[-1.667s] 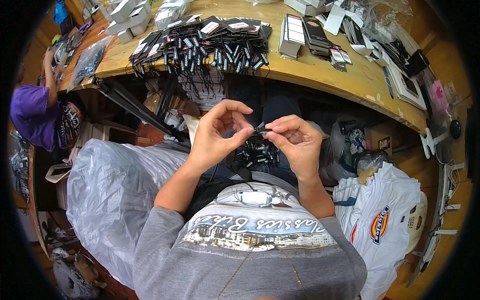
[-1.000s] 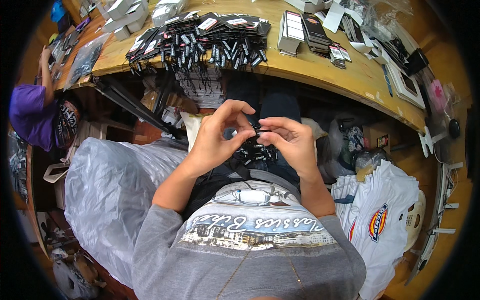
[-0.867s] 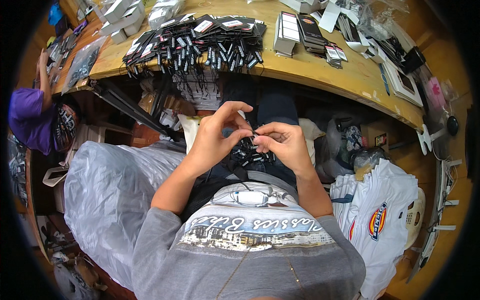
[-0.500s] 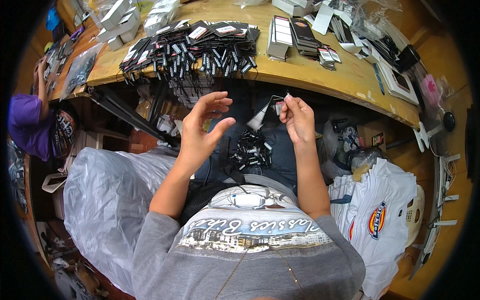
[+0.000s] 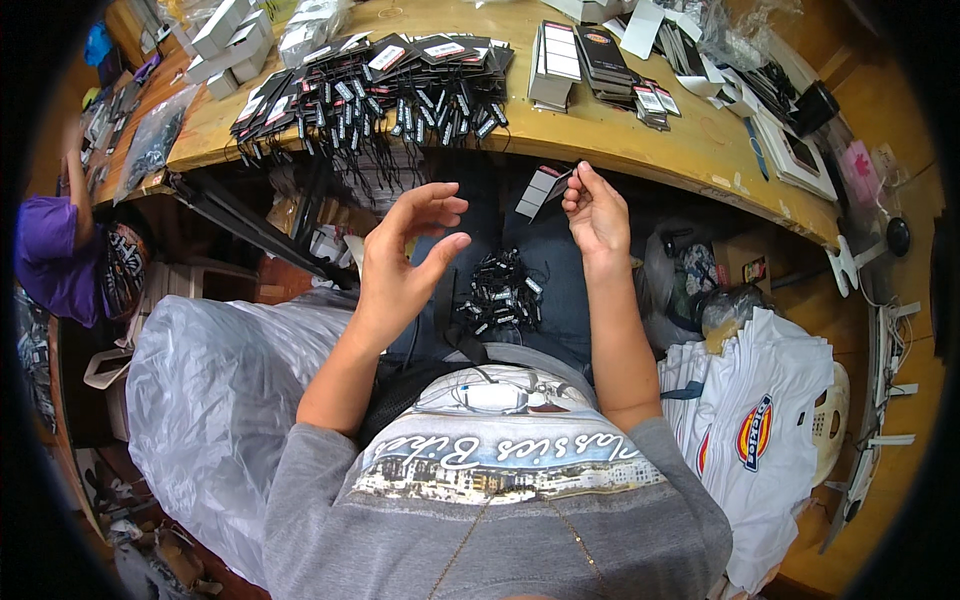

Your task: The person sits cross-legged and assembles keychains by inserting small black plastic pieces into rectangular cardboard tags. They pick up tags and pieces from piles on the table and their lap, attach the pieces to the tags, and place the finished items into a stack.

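My right hand (image 5: 598,212) pinches some hang tags (image 5: 540,192) near their top, under the table's front edge. They hang down to the left, showing a white panelled face and a dark card behind it. My left hand (image 5: 410,238) is empty, thumb and fingers apart and curved, held level with the right one. Between my forearms, a pile of black tag strings (image 5: 503,292) with small printed tabs lies on my lap. Straight ahead on the table, a large heap of black hang tags (image 5: 390,85) lets its strings droop over the front edge.
The wooden table (image 5: 640,150) curves across the front. It carries stacked white tags (image 5: 553,65) and black cards (image 5: 605,55). White folded shirts (image 5: 750,430) lie at my right. A big grey plastic bag (image 5: 210,410) stands at my left, where a person in purple (image 5: 60,240) sits.
The tags in my right hand have swung and turned, now showing their white panelled face. My right hand has risen slightly toward the table. My left hand stays almost in place.
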